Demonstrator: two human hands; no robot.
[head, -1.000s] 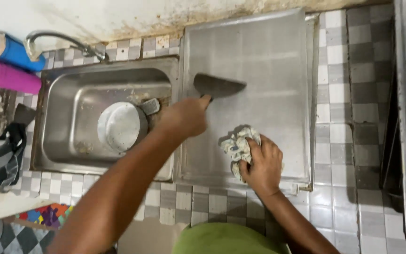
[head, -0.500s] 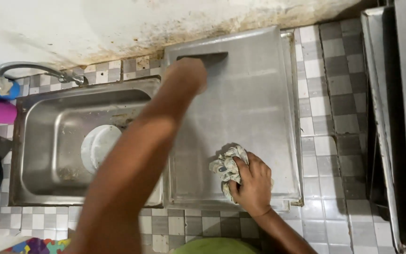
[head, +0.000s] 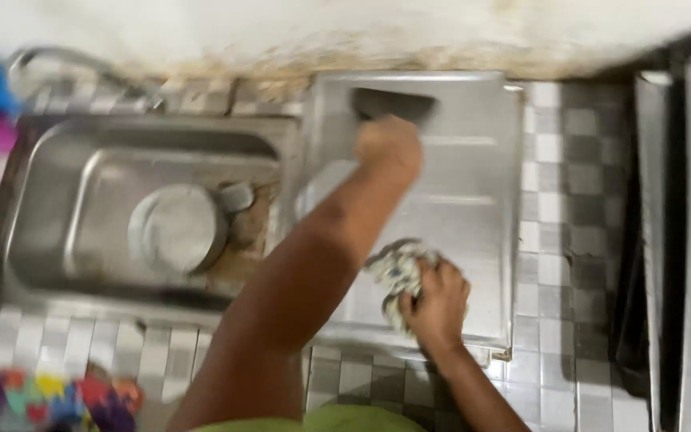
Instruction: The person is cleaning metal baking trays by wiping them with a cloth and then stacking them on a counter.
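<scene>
— On the drainboard, which hand holds what?
— Left hand: fingers wrapped shut around the handle of a dark cleaver, blade lying near the back wall. Right hand: fingers curled tight on a crumpled cloth, pressed against the metal near the front edge.
— And beside them?
— A sink containing a round metal pot.

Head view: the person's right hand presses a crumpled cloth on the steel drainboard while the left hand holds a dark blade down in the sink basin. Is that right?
Not quite. In the head view the left hand holds the dark blade on the drainboard at its far edge, not in the sink basin. The right hand does press the cloth there.
</scene>
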